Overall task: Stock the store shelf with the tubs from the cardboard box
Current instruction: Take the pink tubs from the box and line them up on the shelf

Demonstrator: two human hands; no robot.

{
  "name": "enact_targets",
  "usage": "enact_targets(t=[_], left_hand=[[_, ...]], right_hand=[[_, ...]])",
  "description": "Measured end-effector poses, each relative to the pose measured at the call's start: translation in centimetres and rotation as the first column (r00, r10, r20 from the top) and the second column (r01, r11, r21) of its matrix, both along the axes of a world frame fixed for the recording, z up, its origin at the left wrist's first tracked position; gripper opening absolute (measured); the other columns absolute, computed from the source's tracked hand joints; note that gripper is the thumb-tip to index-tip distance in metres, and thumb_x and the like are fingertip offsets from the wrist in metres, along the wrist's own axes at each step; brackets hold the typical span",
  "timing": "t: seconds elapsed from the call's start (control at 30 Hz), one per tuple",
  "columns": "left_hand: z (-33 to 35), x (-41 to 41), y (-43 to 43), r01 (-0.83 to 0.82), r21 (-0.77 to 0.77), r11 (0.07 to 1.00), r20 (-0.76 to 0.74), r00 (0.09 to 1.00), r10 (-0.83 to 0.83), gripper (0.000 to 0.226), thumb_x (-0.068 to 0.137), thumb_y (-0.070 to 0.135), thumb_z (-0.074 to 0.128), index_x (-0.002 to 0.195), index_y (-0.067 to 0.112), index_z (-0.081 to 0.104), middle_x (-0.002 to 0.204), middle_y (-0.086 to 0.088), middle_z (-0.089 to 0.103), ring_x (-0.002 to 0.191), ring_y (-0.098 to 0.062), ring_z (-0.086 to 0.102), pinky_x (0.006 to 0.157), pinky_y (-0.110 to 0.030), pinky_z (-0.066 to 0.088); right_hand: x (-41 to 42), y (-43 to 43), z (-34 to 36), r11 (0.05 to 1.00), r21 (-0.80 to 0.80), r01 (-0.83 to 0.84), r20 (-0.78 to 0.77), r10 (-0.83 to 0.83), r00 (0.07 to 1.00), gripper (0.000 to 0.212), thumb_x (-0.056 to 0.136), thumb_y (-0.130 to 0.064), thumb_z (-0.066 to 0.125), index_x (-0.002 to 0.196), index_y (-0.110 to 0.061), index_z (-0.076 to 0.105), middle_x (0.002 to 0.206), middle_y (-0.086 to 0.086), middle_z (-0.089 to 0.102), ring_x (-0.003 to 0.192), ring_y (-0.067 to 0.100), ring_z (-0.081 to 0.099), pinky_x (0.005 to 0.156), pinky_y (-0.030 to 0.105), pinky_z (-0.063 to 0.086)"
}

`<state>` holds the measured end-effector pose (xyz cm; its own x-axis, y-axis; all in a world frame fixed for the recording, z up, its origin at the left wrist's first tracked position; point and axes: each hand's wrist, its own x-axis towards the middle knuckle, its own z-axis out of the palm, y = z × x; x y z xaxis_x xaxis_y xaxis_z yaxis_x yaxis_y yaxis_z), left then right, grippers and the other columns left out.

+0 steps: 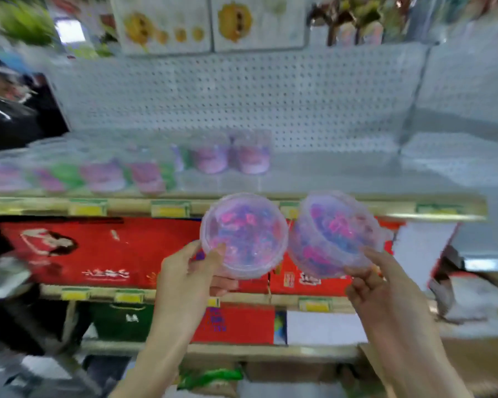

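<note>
Left hand [184, 271]: gripped left tub [243, 234], frame centre.
Right hand [385, 285]: gripped right tub [334, 234] (tilted).
Red boxes [98, 251]: writing too blurred.

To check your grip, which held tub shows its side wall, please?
The right tub, in the right hand; the left tub shows mostly its lid.
</note>
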<state>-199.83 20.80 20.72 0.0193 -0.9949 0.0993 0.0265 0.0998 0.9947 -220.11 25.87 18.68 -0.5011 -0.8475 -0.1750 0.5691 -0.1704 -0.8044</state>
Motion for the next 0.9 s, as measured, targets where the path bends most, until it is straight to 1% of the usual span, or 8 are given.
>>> enact_targets(t=[0.07, 0.13, 0.2, 0.33, 0.4, 0.53, 0.77, 0.9], left_hand=[[1.7, 1.3, -0.8, -0.045, -0.008, 0.999, -0.018, 0.999, 0.045, 0.014, 0.089, 0.012, 0.057, 0.081, 0.022, 0.061, 0.056, -0.015, 0.066, 0.045, -0.019, 0.065, 0.042, -0.021, 0.049], [2.9, 2.0, -1.9, -0.075, -0.01, 0.997, -0.034, 0.997, 0.075, 0.013, 0.09, 0.014, 0.057, 0.079, 0.02, 0.061, 0.062, -0.021, 0.067, 0.045, -0.019, 0.065, 0.043, -0.02, 0.05], [3.6, 2.1, -3.5, -0.091, 0.002, 0.996, -0.048, 0.995, 0.091, 0.011, 0.09, 0.015, 0.057, 0.08, 0.017, 0.061, 0.065, -0.021, 0.067, 0.046, -0.018, 0.066, 0.043, -0.02, 0.05], [4.2, 1.3, -8.1, -0.106, 0.071, 0.992, -0.074, 0.991, 0.111, 0.009, 0.09, 0.015, 0.057, 0.083, 0.011, 0.06, 0.049, -0.01, 0.065, 0.042, -0.016, 0.064, 0.04, -0.018, 0.05], [4.3, 0.6, -10.6, -0.115, 0.086, 0.99, -0.077, 0.99, 0.122, 0.01, 0.091, 0.016, 0.057, 0.085, 0.008, 0.058, 0.048, -0.009, 0.065, 0.043, -0.015, 0.065, 0.04, -0.018, 0.05], [5.2, -1.1, -14.9, -0.113, 0.108, 0.988, -0.115, 0.985, 0.125, 0.013, 0.09, 0.018, 0.058, 0.08, 0.012, 0.053, 0.048, -0.008, 0.066, 0.045, -0.014, 0.066, 0.044, -0.019, 0.052], [5.0, -2.2, -20.2, -0.105, 0.162, 0.981, -0.054, 0.992, 0.115, 0.015, 0.09, 0.021, 0.059, 0.082, 0.01, 0.054, 0.052, -0.01, 0.067, 0.048, -0.015, 0.067, 0.046, -0.019, 0.053], [5.0, -1.7, -22.3, -0.104, 0.207, 0.973, -0.031, 0.993, 0.113, 0.017, 0.088, 0.024, 0.06, 0.082, 0.009, 0.055, 0.053, -0.009, 0.068, 0.048, -0.014, 0.067, 0.045, -0.018, 0.052]], right_hand=[[0.8, -1.6, 1.9, 0.999, -0.006, -0.053, -0.04, 0.053, 0.998, 0.007, 0.088, -0.017, 0.053, 0.085, -0.019, 0.058, 0.047, -0.001, 0.055, 0.043, 0.008, 0.046, 0.047, 0.018, 0.04], [1.2, -3.4, 3.4, 0.996, -0.016, -0.091, -0.079, 0.09, 0.993, 0.007, 0.088, -0.018, 0.054, 0.086, -0.018, 0.06, 0.047, -0.001, 0.055, 0.044, 0.008, 0.044, 0.044, 0.017, 0.04], [0.9, -5.5, 4.4, 0.993, -0.017, -0.116, -0.113, 0.114, 0.987, 0.008, 0.088, -0.018, 0.054, 0.09, -0.017, 0.062, 0.046, -0.001, 0.055, 0.041, 0.006, 0.045, 0.041, 0.014, 0.041], [-0.7, -10.2, 5.5, 0.989, -0.02, -0.146, -0.173, 0.14, 0.975, 0.011, 0.087, -0.019, 0.055, 0.095, -0.018, 0.063, 0.047, -0.002, 0.055, 0.041, 0.004, 0.044, 0.043, 0.016, 0.042], [-1.7, -12.6, 5.8, 0.986, -0.029, -0.161, -0.199, 0.153, 0.968, 0.012, 0.088, -0.019, 0.055, 0.096, -0.02, 0.064, 0.049, -0.002, 0.056, 0.043, 0.005, 0.045, 0.048, 0.018, 0.042], [-3.8, -17.1, 6.0, 0.985, -0.019, -0.173, -0.229, 0.164, 0.96, 0.011, 0.087, -0.021, 0.059, 0.096, -0.018, 0.065, 0.052, 0.0, 0.059, 0.049, 0.008, 0.046, 0.056, 0.023, 0.041], [-5.6, -23.0, 5.7, 0.973, 0.027, -0.229, -0.292, 0.227, 0.929, 0.009, 0.083, -0.023, 0.066, 0.09, -0.018, 0.065, 0.06, 0.007, 0.062, 0.052, 0.012, 0.046, 0.056, 0.024, 0.043], [-6.1, -24.9, 5.0, 0.961, 0.064, -0.27, -0.32, 0.276, 0.906, 0.022, 0.081, -0.025, 0.068, 0.101, -0.015, 0.065, 0.057, 0.006, 0.061, 0.048, 0.01, 0.045, 0.053, 0.023, 0.042]])
